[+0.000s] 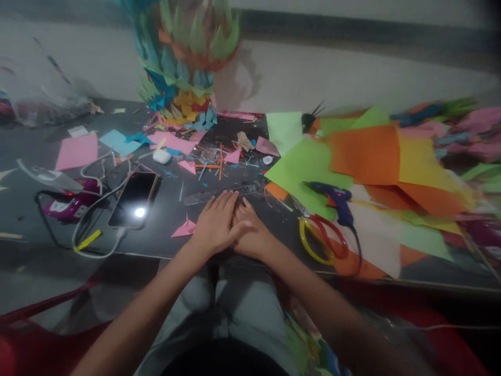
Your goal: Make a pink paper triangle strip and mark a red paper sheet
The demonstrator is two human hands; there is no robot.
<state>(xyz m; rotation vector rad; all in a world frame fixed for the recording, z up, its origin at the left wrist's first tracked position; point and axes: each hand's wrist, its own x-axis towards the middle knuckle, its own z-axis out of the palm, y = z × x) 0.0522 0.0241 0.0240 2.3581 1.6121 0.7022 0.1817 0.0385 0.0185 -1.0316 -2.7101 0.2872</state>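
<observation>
My left hand [215,222] lies flat at the table's near edge, fingers stretched out, its palm side over part of my right hand [252,235]. The right hand also rests flat, with some of its fingers hidden under the left. Neither one holds anything that I can see. Just beyond the fingertips is a clear ruler [198,198]. A small folded pink paper piece [185,228] sits left of my left hand. To the right are scissors [340,245] with red and yellow handles and a blue glue gun [341,202] on paper sheets.
A phone [135,201] with a glaring reflection lies at left, beside white cables and a purple device [72,201]. Behind stands a colourful folded-paper construction [188,68]. Paper scraps [221,162] litter the middle. Orange sheets [364,154] and green ones are piled at right.
</observation>
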